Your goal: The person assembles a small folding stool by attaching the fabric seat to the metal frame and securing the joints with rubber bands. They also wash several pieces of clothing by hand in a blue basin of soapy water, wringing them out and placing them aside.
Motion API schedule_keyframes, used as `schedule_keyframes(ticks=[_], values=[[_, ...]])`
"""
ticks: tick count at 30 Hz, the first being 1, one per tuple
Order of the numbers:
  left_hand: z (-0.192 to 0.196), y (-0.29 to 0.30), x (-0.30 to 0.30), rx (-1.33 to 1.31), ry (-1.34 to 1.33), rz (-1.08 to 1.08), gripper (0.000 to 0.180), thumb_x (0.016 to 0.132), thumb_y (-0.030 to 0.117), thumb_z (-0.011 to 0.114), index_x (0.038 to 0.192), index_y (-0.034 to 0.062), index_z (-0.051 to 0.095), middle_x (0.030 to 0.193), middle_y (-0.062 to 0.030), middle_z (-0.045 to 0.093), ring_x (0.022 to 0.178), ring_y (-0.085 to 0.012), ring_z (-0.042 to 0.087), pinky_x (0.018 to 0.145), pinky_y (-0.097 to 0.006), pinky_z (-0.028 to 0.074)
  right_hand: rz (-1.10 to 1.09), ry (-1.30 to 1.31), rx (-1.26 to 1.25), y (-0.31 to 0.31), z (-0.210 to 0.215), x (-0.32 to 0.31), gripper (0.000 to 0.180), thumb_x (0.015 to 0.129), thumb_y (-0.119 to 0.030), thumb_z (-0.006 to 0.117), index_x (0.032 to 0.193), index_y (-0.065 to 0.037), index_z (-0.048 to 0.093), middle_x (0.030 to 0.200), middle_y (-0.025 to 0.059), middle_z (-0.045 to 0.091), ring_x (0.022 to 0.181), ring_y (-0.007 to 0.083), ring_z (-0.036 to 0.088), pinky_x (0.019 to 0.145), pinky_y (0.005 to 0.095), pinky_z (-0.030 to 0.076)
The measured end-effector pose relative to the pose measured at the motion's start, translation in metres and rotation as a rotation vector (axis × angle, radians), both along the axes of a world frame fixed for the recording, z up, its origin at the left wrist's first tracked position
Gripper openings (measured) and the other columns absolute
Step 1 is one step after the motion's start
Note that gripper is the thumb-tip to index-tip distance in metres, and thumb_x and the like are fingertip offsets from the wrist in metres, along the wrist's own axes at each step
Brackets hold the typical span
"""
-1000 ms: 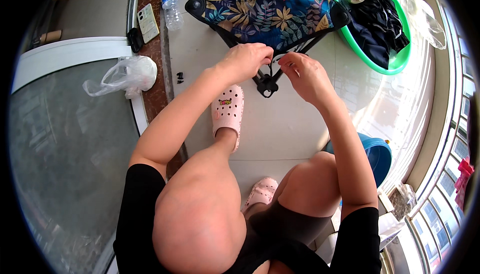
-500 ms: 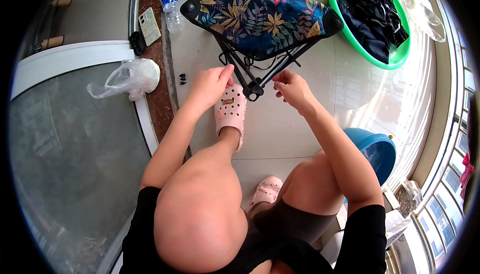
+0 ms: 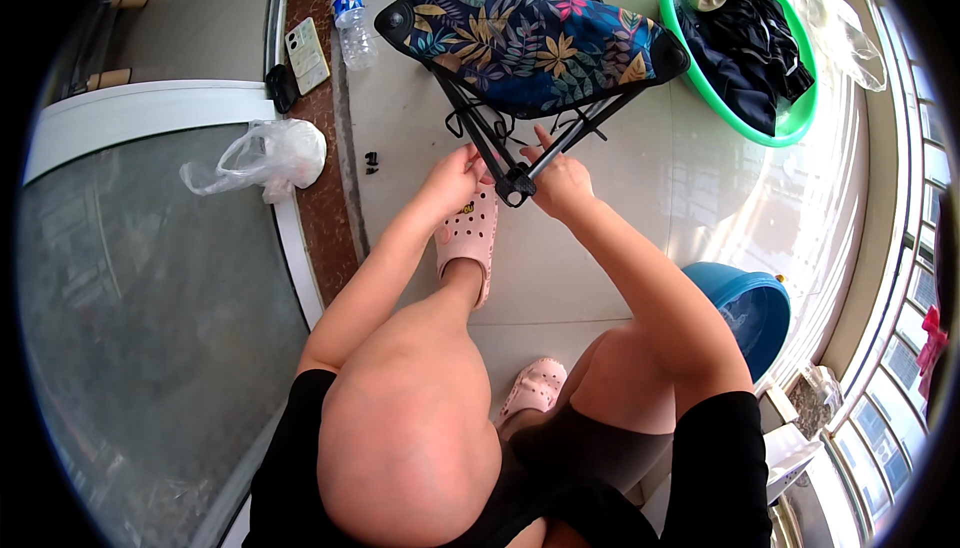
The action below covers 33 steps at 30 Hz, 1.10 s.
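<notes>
A folding stool [image 3: 540,53] with a dark leaf-and-flower fabric seat stands in front of me on black metal legs. Its near legs meet at a black joint [image 3: 515,188] low between my hands. My left hand [image 3: 452,183] is at the left side of these legs, fingers drawn together; what they hold, if anything, is hidden. On the other side, my right hand [image 3: 562,186] is against the right leg, index finger stretched up past it and thumb apart. Thin black cords [image 3: 462,123] hang beneath the seat, close to the fingers.
A green basin [image 3: 812,113] of dark clothes stands far right, a blue bucket [image 3: 715,278] nearer. Left are a water bottle [image 3: 352,28], a phone [image 3: 307,56], a white plastic bag [image 3: 295,153] and small black pieces [image 3: 372,163]. My pink clog [image 3: 465,238] is below the joint.
Both hands have come closer to the stool's near joint. My left moved right to the legs; my right moved left to the right leg, its index finger now extended.
</notes>
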<state>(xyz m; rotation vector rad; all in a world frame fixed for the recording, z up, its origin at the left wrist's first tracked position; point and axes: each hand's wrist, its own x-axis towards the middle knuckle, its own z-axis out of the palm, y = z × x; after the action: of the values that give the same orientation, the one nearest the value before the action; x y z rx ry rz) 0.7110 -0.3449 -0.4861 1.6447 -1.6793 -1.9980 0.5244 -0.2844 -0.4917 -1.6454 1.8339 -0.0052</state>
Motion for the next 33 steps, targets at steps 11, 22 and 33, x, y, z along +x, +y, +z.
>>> schedule_keyframes(ticks=[11, 22, 33], values=[[-0.009, -0.002, -0.006, 0.195, 0.354, 0.241, 0.060, 0.094, 0.001, 0.048, 0.150, 0.0141, 0.032, 0.137, -0.0109, 0.051, 0.126, -0.0212, 0.049, 0.104, -0.034, 0.040, 0.194, -0.176, 0.078, 0.026, 0.070, -0.017, 0.016, 0.090, -0.019, 0.060, 0.102, -0.010, 0.066, 0.105, 0.0089, 0.064, 0.095, 0.0299, 0.065, 0.078, 0.0394, 0.053], [-0.017, 0.000, 0.010, 0.153, 0.313, 0.199, 0.061, 0.086, -0.008, 0.036, 0.144, 0.0110, 0.040, 0.141, -0.0131, 0.050, 0.129, -0.0212, 0.049, 0.108, -0.034, 0.038, -0.081, -0.828, -0.561, 0.107, 0.290, -0.118, 0.013, 0.072, 0.001, 0.069, 0.083, -0.006, 0.068, 0.052, 0.0014, 0.048, 0.045, 0.0117, 0.046, 0.048, 0.0233, 0.039], [0.210, -0.011, -0.084, -0.860, 0.609, -0.761, 0.100, 0.080, 0.059, 0.070, 0.153, 0.0101, 0.023, 0.156, -0.0205, 0.025, 0.146, -0.0334, 0.021, 0.118, -0.043, 0.021, -0.391, -1.359, -1.100, 0.135, 0.383, -0.153, 0.020, 0.079, -0.005, 0.074, 0.082, -0.010, 0.054, 0.053, -0.0011, 0.040, 0.042, 0.0094, 0.034, 0.045, 0.0183, 0.040]])
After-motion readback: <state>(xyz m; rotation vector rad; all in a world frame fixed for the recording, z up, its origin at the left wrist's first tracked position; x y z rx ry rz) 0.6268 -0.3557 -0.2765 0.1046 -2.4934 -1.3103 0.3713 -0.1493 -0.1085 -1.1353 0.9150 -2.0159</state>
